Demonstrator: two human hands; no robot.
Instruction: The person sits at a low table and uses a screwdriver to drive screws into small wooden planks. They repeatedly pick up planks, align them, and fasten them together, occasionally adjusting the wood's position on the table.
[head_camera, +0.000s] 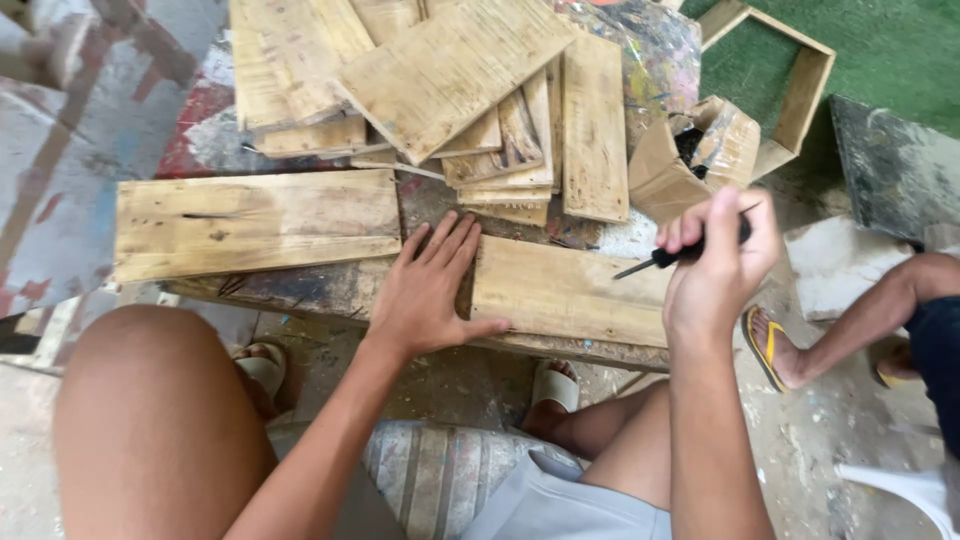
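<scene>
My left hand lies flat with fingers spread on the low workbench, its thumb resting against the left end of a short wooden plank. My right hand is closed around a thin black pointed tool, a nail or awl, whose tip points left just above the plank's right end. A longer plank lies to the left of my left hand.
A pile of wooden boards covers the bench's far side, beside an open cardboard box of dark small parts. A wooden frame lies on green mat. Another person's leg and yellow sandal are at right. My knees are below.
</scene>
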